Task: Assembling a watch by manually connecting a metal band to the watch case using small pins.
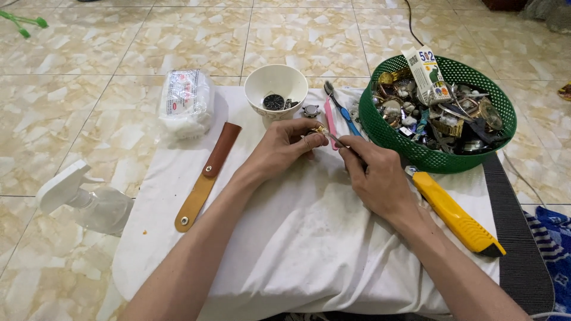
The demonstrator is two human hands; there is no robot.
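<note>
Two hands are engaged: a small gold watch part [319, 129] is pinched in the left hand [284, 147] fingers, while tweezers [336, 140] are gripped by the right hand [376, 176], probing it; steady aim seems needed.

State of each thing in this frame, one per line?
Left hand: pinching a small gold part.
Right hand: gripping a thin metal tool.
Yellow utility knife: lying flat.
Green plastic basket: full of parts.
White bowl: upright, holding parts.

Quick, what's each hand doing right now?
Left hand: closed, pinching a small gold-coloured metal part.
Right hand: closed around a thin metal tool.
</note>
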